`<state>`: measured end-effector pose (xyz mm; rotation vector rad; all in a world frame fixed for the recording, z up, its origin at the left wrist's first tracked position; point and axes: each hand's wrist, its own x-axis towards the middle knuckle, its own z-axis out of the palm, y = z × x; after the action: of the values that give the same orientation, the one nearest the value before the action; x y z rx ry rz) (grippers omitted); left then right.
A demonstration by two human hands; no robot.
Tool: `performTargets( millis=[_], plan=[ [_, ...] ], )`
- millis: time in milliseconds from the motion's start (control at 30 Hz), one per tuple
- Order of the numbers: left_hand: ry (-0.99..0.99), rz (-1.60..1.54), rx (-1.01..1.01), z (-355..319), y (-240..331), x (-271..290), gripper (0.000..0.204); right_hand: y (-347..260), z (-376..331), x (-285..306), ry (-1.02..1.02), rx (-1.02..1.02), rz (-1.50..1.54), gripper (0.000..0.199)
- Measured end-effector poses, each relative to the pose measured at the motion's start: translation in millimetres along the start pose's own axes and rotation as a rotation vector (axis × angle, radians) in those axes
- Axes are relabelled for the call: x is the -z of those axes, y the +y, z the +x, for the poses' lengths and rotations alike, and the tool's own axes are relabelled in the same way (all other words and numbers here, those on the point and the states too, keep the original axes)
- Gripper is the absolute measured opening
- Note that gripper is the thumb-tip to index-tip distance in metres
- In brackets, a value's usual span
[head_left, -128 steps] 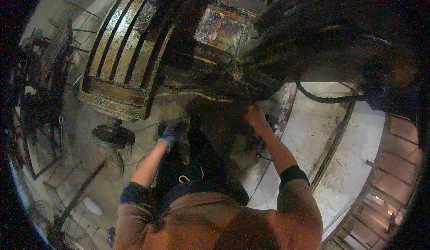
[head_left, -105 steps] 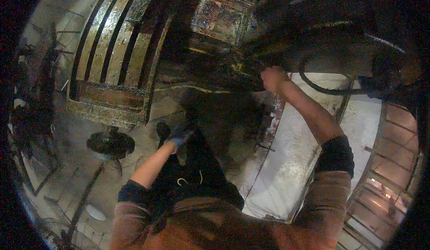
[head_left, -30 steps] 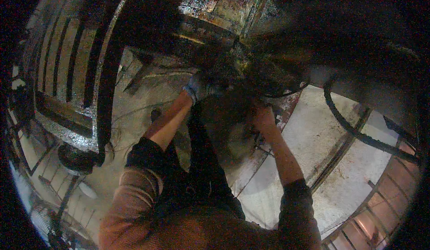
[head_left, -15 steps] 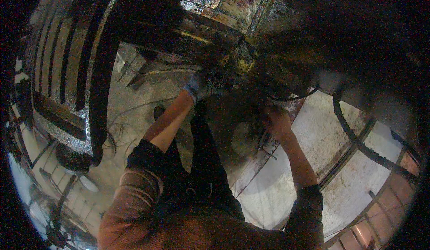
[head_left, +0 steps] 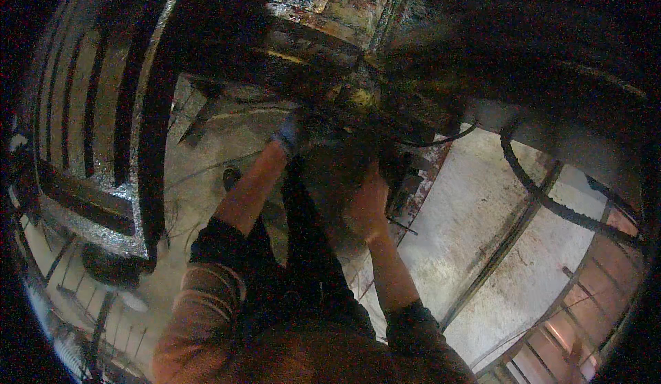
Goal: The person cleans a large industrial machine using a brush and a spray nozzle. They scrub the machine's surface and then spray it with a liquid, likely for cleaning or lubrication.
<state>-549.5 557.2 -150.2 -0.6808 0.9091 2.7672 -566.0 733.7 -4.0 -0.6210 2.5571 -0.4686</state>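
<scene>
— Where the two forearms meet the dark, rust-stained metal machine body [head_left: 330, 12], how much can you actually make out?

— Little. Its underside is black shadow, and the fisheye rim swallows the upper right. The left hand [head_left: 288, 132], in a bluish-grey glove, reaches up into that gloom just beside a small yellowish patch of metal [head_left: 358, 96]; its fingers vanish into the dark, so I cannot tell whether they are closed or what they grip.

— And the other?

— The bare right hand [head_left: 366, 201] is raised just below the same murky part, its back toward the camera, fingers curled under and out of sight. It appears pressed against the dark mass, but whether it holds anything is unclear.

— Surroundings?

— A thick black ribbed hose [head_left: 544, 194] curves along the machine's right edge over pale, gritty concrete floor [head_left: 482, 246]. At the left edge stands a grimy slatted metal frame [head_left: 96, 129], its bars long and parallel. Brown knit sleeves cover the upper arms.
</scene>
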Motion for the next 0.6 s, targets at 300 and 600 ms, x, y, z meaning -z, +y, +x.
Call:
performTargets(
  millis=[300, 600],
  plan=[
    [-0.055, -0.122, -0.004, 4.2, 5.2, -7.7, 0.029, 67.0, 32.2, 28.5, -0.239, 0.147, -0.254, 0.05],
    [0.005, -0.113, -0.059, -0.7, 10.3, -1.9, 0.028, 85.5, 49.8, 33.1, -0.207, 0.365, -0.204, 0.058]
  ],
)
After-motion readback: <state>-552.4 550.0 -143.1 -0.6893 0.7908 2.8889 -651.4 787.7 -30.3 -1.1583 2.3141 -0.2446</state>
